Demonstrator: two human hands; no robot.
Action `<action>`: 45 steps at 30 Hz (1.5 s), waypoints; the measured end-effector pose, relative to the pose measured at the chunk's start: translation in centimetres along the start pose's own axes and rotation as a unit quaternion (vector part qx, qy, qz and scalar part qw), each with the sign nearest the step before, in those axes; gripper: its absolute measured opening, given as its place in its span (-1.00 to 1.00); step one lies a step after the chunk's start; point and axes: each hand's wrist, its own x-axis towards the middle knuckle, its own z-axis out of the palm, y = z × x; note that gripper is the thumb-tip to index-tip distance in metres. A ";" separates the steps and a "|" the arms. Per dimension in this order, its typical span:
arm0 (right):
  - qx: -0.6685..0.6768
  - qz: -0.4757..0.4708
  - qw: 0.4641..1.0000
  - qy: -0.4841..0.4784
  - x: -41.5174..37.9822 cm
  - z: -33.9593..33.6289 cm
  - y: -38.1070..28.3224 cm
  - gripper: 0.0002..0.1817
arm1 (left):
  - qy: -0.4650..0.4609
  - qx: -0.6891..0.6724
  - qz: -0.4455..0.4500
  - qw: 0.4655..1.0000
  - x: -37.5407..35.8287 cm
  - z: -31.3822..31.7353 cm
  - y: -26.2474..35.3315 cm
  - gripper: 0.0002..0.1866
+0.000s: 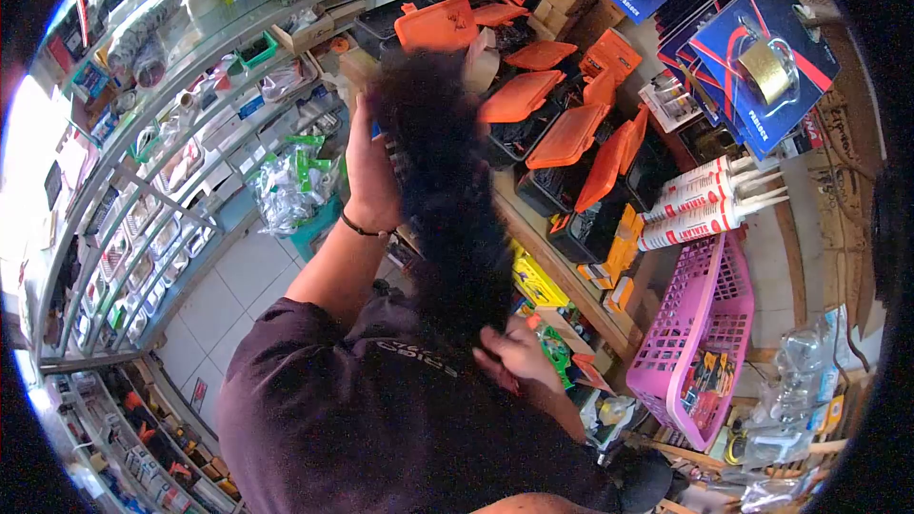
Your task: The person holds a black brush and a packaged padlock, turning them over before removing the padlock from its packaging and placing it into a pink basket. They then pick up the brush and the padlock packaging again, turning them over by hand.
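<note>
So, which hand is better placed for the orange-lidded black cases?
Probably left: the left hand is raised at the top of the long black fluffy bundle, beside the orange-lidded black cases; the right hand sits low at its bottom.

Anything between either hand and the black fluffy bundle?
Nothing visible. The left hand already grips the black fluffy bundle near its top, and the right hand touches its lower end. The orange-lidded cases sit behind the bundle, not between it and the hands.
</note>
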 end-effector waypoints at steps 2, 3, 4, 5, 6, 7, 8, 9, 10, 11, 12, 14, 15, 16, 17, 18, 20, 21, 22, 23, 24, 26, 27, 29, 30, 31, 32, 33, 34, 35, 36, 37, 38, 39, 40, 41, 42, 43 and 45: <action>-0.087 -0.080 0.991 -0.056 0.8 -0.8 0.3 -0.73 | -0.081 0.059 -0.005 0.995 0.0 -0.1 -0.1 -0.34; -0.175 -0.157 0.966 -0.110 0.9 -1.3 0.1 -0.73 | -0.082 0.059 -0.004 0.995 0.0 0.7 -0.2 -0.34; -0.083 0.047 0.992 -0.080 0.0 -1.6 -0.7 -0.71 | -0.059 0.050 0.019 0.997 0.1 2.0 -0.3 -0.35; -0.083 0.049 0.992 -0.080 0.0 -1.5 -0.7 -0.71 | -0.036 0.041 0.042 0.998 0.1 2.6 -0.4 -0.36; 0.025 0.014 0.998 -0.064 0.1 -1.3 -0.8 -0.71 | 0.050 -0.028 0.006 0.998 -0.4 2.2 0.5 -0.41; 0.133 -0.023 0.990 -0.047 0.2 -1.1 -0.8 -0.72 | -0.069 -0.020 -0.021 0.997 -0.2 1.2 0.6 -0.37; 0.076 0.029 0.995 -0.059 0.2 -1.5 -0.8 -0.76 | 0.068 0.022 -0.001 0.997 -0.3 1.1 0.5 -0.38; 0.077 0.028 0.995 -0.058 0.3 -1.6 -0.3 -0.76 | 0.205 0.063 0.018 0.977 -0.3 2.9 0.4 -0.38; 0.016 -0.021 0.997 -0.077 0.6 -1.8 0.6 -0.76 | 0.089 0.072 0.016 0.993 -0.3 3.0 -0.2 -0.39; -0.045 -0.071 0.992 -0.095 0.9 -2.0 1.5 -0.76 | -0.028 0.080 0.014 0.996 -0.3 3.0 -0.6 -0.39; -0.106 -0.119 0.981 -0.113 1.0 -2.1 1.9 -0.76 | -0.037 0.075 -0.002 0.997 0.2 1.2 -0.1 -0.37; -0.003 -0.036 0.998 -0.060 0.1 -1.4 -0.2 -0.74 | -0.102 -0.085 -0.057 0.989 0.1 -1.9 0.9 -0.34; 0.099 0.045 0.994 -0.004 -0.2 -1.1 -1.0 -0.71 | -0.165 -0.242 -0.111 0.950 0.0 -1.9 1.3 -0.31; 0.033 0.113 0.992 -0.043 -0.2 -2.0 -1.3 -0.68 | -0.071 -0.199 -0.073 0.975 0.1 -1.4 1.0 -0.29; 0.033 0.112 0.992 -0.043 0.1 -2.0 -0.9 -0.68 | -0.072 -0.199 -0.073 0.975 0.1 0.0 0.5 -0.29; -0.093 0.008 0.991 -0.094 0.4 -1.8 -0.3 -0.67 | -0.028 -0.057 -0.041 0.997 0.1 1.3 0.0 -0.32; -0.191 -0.087 0.971 -0.111 0.4 -1.2 -0.4 -0.63 | 0.006 0.105 -0.016 0.994 0.4 1.5 -0.2 -0.34; -0.192 -0.086 0.971 -0.112 0.5 -1.6 -0.3 -0.63 | 0.006 0.104 -0.015 0.994 0.6 0.2 -0.1 -0.34; -0.063 -0.060 0.990 -0.115 0.8 -2.3 0.1 -0.66 | -0.025 -0.053 -0.029 0.998 0.7 -1.4 0.2 -0.32; 0.068 -0.033 0.990 -0.117 1.0 -2.7 0.2 -0.67 | -0.056 -0.208 -0.042 0.976 0.7 -2.4 0.3 -0.30; 0.092 -0.004 0.989 -0.114 0.8 -2.0 -0.6 -0.72 | -0.002 -0.188 -0.045 0.981 0.2 0.7 -0.1 -0.30; -0.065 -0.113 0.983 -0.128 1.2 -1.2 0.0 -0.72 | -0.022 -0.079 -0.046 0.996 0.3 0.5 -0.6 -0.33; -0.221 -0.218 0.941 -0.136 1.2 -1.0 0.2 -0.72 | -0.044 0.028 -0.045 0.998 0.3 0.4 -0.7 -0.35; -0.213 -0.161 0.954 -0.137 0.8 -1.8 0.1 -0.74 | -0.005 0.072 -0.035 0.997 0.2 1.5 -0.3 -0.35; -0.062 -0.061 0.987 -0.135 0.7 -2.9 0.4 -0.76 | 0.049 0.056 -0.005 0.997 0.2 1.8 -0.2 -0.34; 0.091 0.043 0.987 -0.128 0.8 -3.7 0.8 -0.76 | 0.104 0.041 0.025 0.993 0.0 1.8 -0.2 -0.32; 0.121 0.010 0.976 -0.180 1.5 -4.3 1.4 -0.71 | -0.073 -0.256 -0.091 0.960 -0.4 0.2 0.4 -0.32; 0.123 0.010 0.976 -0.181 1.6 -4.1 1.6 -0.71 | -0.072 -0.255 -0.091 0.960 -0.4 0.3 0.3 -0.32; -0.105 -0.108 0.976 -0.158 1.9 -3.6 1.8 -0.67 | -0.082 -0.098 -0.060 0.990 -0.2 0.5 0.0 -0.35; -0.326 -0.219 0.911 -0.124 2.1 -3.1 2.0 -0.62 | -0.091 0.062 -0.028 0.994 -0.1 0.7 -0.2 -0.38; -0.232 -0.092 0.954 -0.164 1.2 -2.1 0.8 -0.61 | -0.069 0.060 -0.030 0.995 -0.1 0.7 0.1 -0.38; -0.232 -0.093 0.954 -0.166 1.2 -2.4 0.7 -0.61 | -0.070 0.062 -0.029 0.995 0.0 1.0 0.1 -0.38; -0.106 -0.017 0.985 -0.135 1.1 -2.8 0.7 -0.64 | -0.018 0.051 0.000 0.999 0.0 1.6 0.2 -0.35; 0.024 0.061 0.993 -0.100 1.0 -3.1 0.6 -0.67 | 0.034 0.039 0.029 0.998 0.0 2.0 0.2 -0.31; 0.100 -0.002 0.993 -0.067 1.0 -1.8 0.0 -0.72 | -0.009 -0.160 -0.017 0.987 -0.3 0.9 0.8 -0.33; 0.101 -0.002 0.993 -0.068 1.1 -1.6 -0.2 -0.72 | -0.008 -0.159 -0.017 0.987 -0.3 0.7 0.5 -0.33; -0.042 0.000 0.995 -0.091 1.1 -1.5 -0.2 -0.73 | -0.003 -0.067 -0.013 0.998 -0.3 0.7 0.1 -0.36; -0.184 0.002 0.976 -0.113 1.1 -1.5 -0.3 -0.73 | 0.001 0.026 -0.009 1.000 -0.3 0.9 0.0 -0.39; -0.260 -0.081 0.955 -0.118 1.3 -1.5 -0.3 -0.73 | 0.066 0.162 0.006 0.985 -0.6 2.0 0.0 -0.39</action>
